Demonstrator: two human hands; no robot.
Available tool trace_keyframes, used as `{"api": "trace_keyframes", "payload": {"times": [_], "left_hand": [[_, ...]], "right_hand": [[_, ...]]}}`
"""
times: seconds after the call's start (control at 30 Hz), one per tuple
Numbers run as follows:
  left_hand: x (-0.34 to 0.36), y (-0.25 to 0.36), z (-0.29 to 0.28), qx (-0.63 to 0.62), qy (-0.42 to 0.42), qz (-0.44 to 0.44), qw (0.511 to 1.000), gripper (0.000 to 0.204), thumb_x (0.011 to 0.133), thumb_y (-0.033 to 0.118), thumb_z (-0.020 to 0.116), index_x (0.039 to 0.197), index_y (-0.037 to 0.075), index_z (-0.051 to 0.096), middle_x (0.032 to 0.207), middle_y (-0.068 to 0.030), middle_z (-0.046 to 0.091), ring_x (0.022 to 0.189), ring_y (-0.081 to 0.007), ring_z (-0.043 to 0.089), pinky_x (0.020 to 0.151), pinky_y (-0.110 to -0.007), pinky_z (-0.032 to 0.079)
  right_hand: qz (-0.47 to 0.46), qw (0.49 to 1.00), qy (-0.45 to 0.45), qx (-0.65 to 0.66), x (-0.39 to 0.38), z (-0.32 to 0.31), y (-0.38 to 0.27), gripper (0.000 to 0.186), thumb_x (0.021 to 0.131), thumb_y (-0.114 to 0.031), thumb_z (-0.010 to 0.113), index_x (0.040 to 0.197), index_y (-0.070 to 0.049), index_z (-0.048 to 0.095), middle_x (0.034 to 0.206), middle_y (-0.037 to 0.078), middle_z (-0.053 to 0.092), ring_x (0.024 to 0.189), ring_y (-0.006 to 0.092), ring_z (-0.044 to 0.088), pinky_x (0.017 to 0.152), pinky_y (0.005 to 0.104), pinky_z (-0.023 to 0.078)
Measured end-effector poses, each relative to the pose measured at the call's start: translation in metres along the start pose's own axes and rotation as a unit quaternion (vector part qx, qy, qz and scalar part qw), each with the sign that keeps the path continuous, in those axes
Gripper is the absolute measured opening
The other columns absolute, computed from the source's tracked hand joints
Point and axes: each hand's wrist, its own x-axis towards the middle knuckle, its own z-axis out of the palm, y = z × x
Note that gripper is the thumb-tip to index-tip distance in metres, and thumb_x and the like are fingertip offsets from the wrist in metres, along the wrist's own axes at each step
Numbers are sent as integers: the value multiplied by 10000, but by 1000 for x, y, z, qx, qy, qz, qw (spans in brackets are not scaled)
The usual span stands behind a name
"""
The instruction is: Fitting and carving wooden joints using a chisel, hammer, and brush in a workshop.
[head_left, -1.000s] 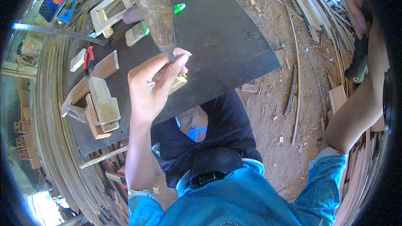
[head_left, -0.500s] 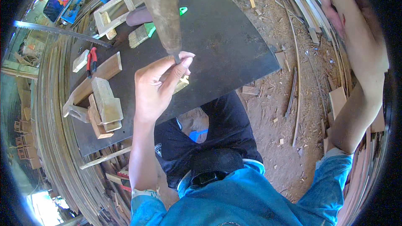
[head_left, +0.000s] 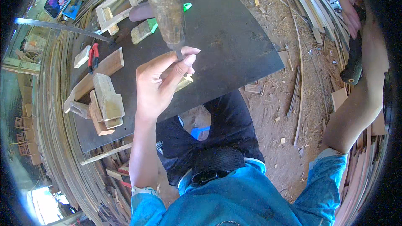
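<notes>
My left hand (head_left: 155, 81) pinches the metal shank of a chisel (head_left: 166, 10) between thumb and fingers. Its thick, worn wooden handle rises toward the camera, and the fingers hide the lower end. Just beneath them, a small pale wood block (head_left: 184, 83) shows in part on the dark tabletop (head_left: 234, 50). Raised at the upper right edge, my right hand (head_left: 351, 14) is closed round a tool with a black handle (head_left: 354, 67). The rest of that tool cannot be seen.
Left on the table are stacked wood blocks (head_left: 106, 96), red-handled pliers (head_left: 93, 56), a brush (head_left: 142, 31), a wooden frame (head_left: 113, 10) and a saw blade (head_left: 63, 26). Long wood strips (head_left: 56, 113) lie left of the table; more are at right. Wood scraps litter the dirt floor (head_left: 272, 150).
My right hand has moved outward toward the right edge, and the black handle now shows below it. My left hand stays on the chisel, nearly unmoved.
</notes>
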Motion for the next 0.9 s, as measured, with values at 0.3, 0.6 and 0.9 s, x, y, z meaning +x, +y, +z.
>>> {"api": "trace_keyframes", "payload": {"times": [0.3,0.6,0.9], "left_hand": [[12,9,11,25,-16,-18,999,170,941,83,697,1088,12,744,910,-66,735,764,-108,686,656,-228,530],[19,22,21,36,-33,-34,998,168,937,75,703,1086,11,748,899,-68,735,767,-97,671,662,-228,525],[17,19,18,37,-44,-58,997,174,938,83,703,1084,-3,743,915,-73,736,785,-104,683,680,-235,541]], "right_hand": [[2,999,-7,44,-25,64,29,401,1077,-295,474,1340,-28,614,818,61,619,643,75,524,644,194,428],[17,999,6,50,-73,42,46,400,1077,-294,474,1338,-27,615,814,60,617,639,75,521,643,194,427],[22,998,19,63,-96,37,43,399,1077,-293,474,1337,-26,616,810,59,615,634,75,517,641,193,427]]}}
